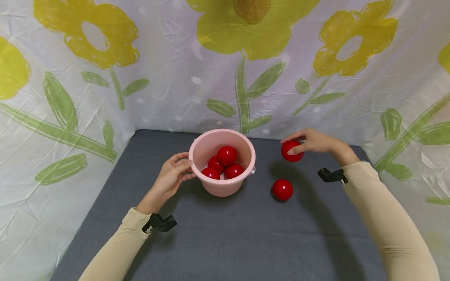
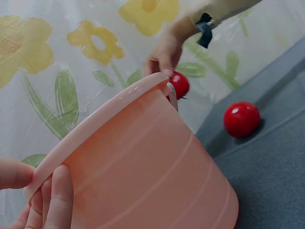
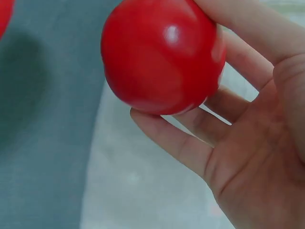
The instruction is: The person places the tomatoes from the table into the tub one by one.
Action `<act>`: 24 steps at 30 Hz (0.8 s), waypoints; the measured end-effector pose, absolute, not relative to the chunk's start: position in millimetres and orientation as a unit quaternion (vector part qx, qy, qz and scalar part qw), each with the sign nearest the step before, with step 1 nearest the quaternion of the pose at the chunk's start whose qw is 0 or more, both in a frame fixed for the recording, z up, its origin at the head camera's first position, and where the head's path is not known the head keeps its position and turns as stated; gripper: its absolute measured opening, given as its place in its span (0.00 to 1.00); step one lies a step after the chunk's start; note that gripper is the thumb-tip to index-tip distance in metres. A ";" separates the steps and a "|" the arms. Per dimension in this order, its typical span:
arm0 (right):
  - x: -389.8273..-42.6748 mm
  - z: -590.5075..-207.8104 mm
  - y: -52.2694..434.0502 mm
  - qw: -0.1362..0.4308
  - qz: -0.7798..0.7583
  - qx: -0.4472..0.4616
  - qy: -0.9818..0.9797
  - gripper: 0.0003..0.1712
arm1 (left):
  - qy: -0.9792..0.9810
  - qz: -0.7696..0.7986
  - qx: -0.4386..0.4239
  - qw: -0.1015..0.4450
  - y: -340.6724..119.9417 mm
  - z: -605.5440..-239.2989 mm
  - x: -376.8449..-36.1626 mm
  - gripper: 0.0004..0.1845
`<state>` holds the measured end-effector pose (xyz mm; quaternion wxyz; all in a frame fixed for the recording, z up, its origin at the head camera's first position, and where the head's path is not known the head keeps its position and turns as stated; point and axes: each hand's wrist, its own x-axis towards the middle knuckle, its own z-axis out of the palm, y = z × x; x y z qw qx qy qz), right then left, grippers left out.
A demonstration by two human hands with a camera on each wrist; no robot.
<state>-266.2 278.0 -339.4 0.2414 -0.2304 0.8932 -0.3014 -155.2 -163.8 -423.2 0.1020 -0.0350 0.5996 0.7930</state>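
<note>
A pink bucket (image 1: 222, 189) stands on the table with several red tomatoes (image 1: 227, 155) inside. My left hand (image 1: 168, 175) pinches the left side of its rim, thumb on one side and fingers on the other, as the left wrist view shows at the rim (image 2: 100, 119). Above the table, right of the bucket, my right hand (image 1: 313, 141) holds a tomato (image 3: 162, 57) between thumb and fingers. Another tomato (image 1: 283, 190) rests on the table just below that hand, to the bucket's right.
A dark grey cloth (image 1: 225, 242) covers the table. White sheeting printed with yellow flowers (image 1: 175, 78) rises behind it and along both sides. The bucket's handle joint (image 1: 253, 170) sticks out at its right side.
</note>
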 end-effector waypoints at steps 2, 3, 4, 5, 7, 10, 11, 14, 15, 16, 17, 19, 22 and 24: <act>-270.7 -331.6 269.8 0.234 -0.299 -0.243 0.893 0.26 | 0.600 0.793 -0.035 0.102 -163.5 -423.5 -155.3 0.23; -272.7 -327.7 265.5 0.229 -0.295 -0.246 0.894 0.25 | 0.600 0.792 -0.035 0.102 -163.7 -423.4 -155.2 0.23; -274.4 -323.8 261.0 0.226 -0.295 -0.249 0.894 0.25 | 0.600 0.793 -0.035 0.102 -163.5 -423.5 -155.2 0.23; -275.8 -319.7 256.5 0.225 -0.293 -0.249 0.896 0.25 | 0.599 0.794 -0.036 0.101 -163.4 -423.5 -155.2 0.23; -278.6 -311.9 246.6 0.225 -0.294 -0.257 0.893 0.24 | 0.597 0.795 -0.037 0.101 -163.4 -423.2 -154.8 0.23; -282.4 -300.8 231.1 0.227 -0.299 -0.269 0.887 0.24 | 0.595 0.796 -0.037 0.101 -163.5 -422.8 -154.5 0.23; -283.9 -297.7 226.0 0.228 -0.298 -0.273 0.886 0.24 | 0.595 0.796 -0.037 0.101 -163.5 -422.7 -154.5 0.23; -288.3 -291.2 212.3 0.225 -0.292 -0.289 0.883 0.24 | 0.596 0.795 -0.035 0.103 -163.7 -422.5 -154.5 0.24; -289.5 -289.4 207.9 0.225 -0.289 -0.294 0.883 0.24 | 0.596 0.795 -0.035 0.103 -163.5 -422.7 -154.8 0.24; -290.5 -287.9 203.5 0.226 -0.284 -0.298 0.883 0.24 | 0.596 0.796 -0.035 0.104 -163.5 -422.8 -155.0 0.24; -291.5 -287.1 199.6 0.227 -0.278 -0.300 0.884 0.25 | 0.596 0.796 -0.035 0.104 -163.4 -422.9 -155.2 0.24; -293.1 -285.2 191.5 0.233 -0.272 -0.303 0.883 0.25 | 0.595 0.796 -0.035 0.105 -163.3 -423.3 -155.6 0.24; -295.1 -282.5 178.9 0.245 -0.268 -0.302 0.881 0.25 | 0.593 0.797 -0.038 0.104 -163.1 -423.7 -156.1 0.23; -296.9 -281.3 170.6 0.251 -0.271 -0.309 0.876 0.25 | 0.592 0.798 -0.039 0.104 -163.2 -423.8 -156.2 0.22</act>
